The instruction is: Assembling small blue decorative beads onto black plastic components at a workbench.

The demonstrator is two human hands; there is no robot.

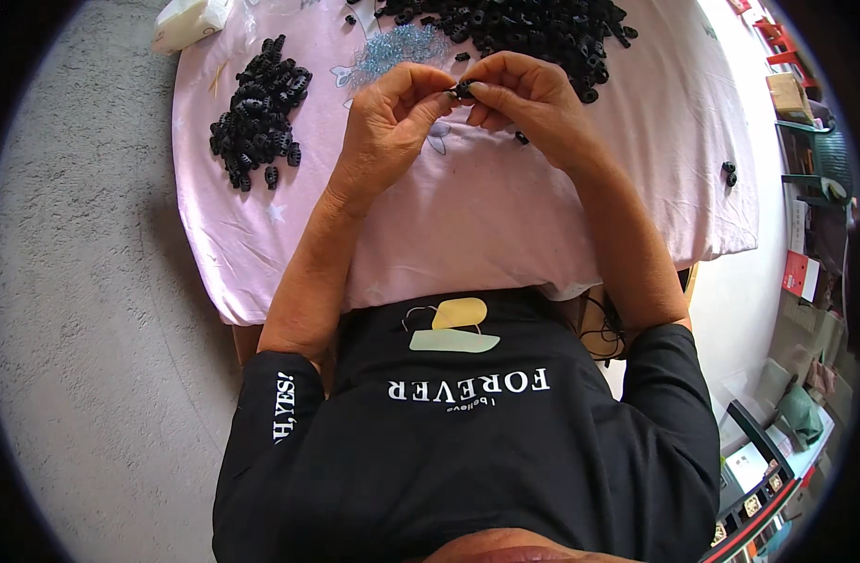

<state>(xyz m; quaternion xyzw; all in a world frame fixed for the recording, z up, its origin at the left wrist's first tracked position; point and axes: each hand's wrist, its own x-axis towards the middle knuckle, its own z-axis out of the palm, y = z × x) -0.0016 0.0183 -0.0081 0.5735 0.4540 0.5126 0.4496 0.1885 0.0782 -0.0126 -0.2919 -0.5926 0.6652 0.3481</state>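
Note:
Over the pink cloth, a small black plastic part (463, 90) is pinched between the fingertips of both hands. My left hand (385, 127) has thumb and forefinger closed at its left end. From the other side, my right hand (533, 105) grips it between thumb and curled fingers. Fingers cover much of the part, so its exact shape is hard to make out. Just behind my left hand lies a heap of tiny clear bluish pieces (397, 52). A large pile of loose black parts (533, 38) spreads behind my right hand.
To the left sits a second pile of ridged black parts (261, 113). The pink cloth (468, 225) covers the table. A white container (191, 21) stands at the far left corner. Two stray black parts (729, 174) lie near the right edge.

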